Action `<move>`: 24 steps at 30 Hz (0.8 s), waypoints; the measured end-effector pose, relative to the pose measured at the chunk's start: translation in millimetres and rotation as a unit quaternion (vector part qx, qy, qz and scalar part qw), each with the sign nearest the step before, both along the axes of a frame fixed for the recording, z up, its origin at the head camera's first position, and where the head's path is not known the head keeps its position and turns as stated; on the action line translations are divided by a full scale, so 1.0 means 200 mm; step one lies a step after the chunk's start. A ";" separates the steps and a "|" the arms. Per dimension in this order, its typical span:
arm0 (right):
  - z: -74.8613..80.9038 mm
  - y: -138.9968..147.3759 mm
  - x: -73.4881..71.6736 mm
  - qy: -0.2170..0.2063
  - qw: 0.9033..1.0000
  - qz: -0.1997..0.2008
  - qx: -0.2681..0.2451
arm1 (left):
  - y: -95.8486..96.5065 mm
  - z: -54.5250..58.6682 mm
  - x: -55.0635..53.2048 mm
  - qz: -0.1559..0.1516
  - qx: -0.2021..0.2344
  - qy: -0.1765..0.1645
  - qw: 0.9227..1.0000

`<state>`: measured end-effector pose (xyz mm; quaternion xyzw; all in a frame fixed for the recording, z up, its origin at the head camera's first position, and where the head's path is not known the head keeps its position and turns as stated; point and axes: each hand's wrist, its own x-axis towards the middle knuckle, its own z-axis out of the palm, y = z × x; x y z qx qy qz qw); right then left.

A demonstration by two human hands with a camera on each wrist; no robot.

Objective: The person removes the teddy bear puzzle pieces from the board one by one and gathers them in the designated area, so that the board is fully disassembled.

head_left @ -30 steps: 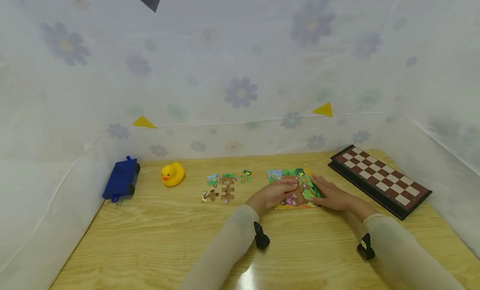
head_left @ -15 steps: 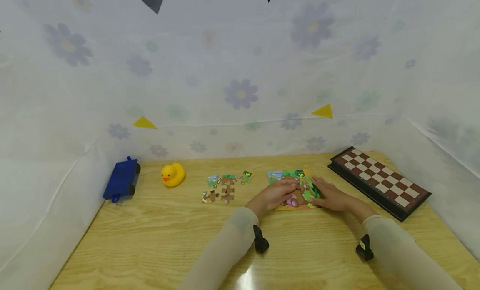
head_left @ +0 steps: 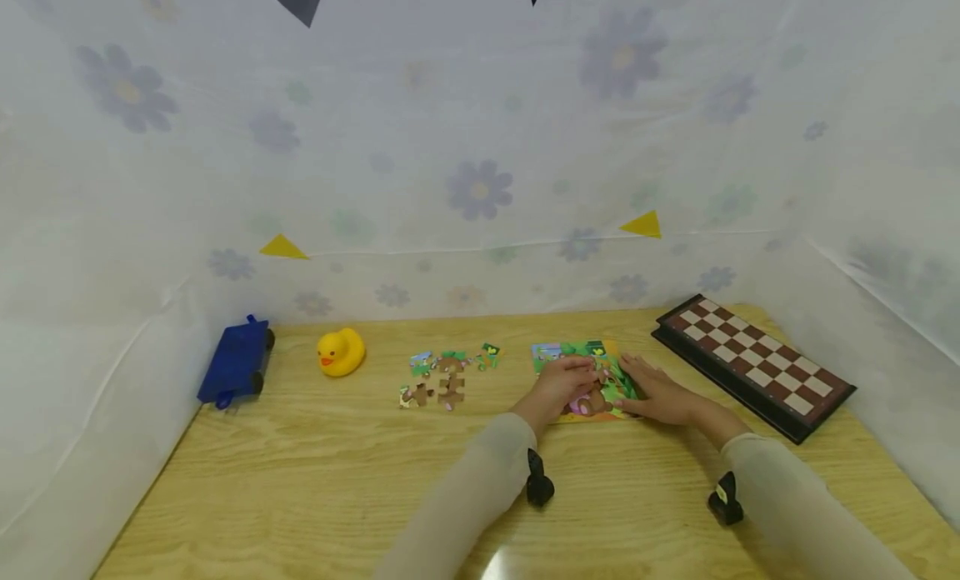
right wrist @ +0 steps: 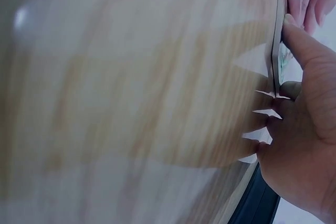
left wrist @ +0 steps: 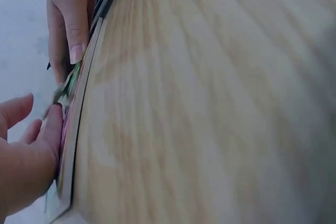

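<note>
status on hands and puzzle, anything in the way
Left hand on puzzle; right hand at its right edge. Puzzle on table, partly covered. Loose pieces left of it, seemingly out of the way.

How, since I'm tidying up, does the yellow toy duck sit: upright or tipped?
Upright: the duck rests on the wood-grained table, head up.

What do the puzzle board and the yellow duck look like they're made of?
Puzzle board: perhaps cardboard or thin wood; colourful printed face, plain edge. Yellow duck: probably smooth rubber or plastic, judging by its rounded, evenly coloured body.
</note>
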<state>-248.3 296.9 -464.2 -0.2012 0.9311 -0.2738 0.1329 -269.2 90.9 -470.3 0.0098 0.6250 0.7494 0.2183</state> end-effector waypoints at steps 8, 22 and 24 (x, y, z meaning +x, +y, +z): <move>0.00 0.00 0.00 -0.001 1.000 0.000 -0.002 | 0.06 0.02 0.02 0.075 -0.061 0.006 0.995; 0.00 -0.01 0.01 -0.007 1.000 -0.004 -0.008 | 0.05 -0.02 0.01 0.075 -0.023 -0.006 0.997; 0.00 -0.01 0.01 -0.010 1.000 -0.005 -0.009 | 0.03 -0.02 0.01 0.065 -0.004 -0.013 0.998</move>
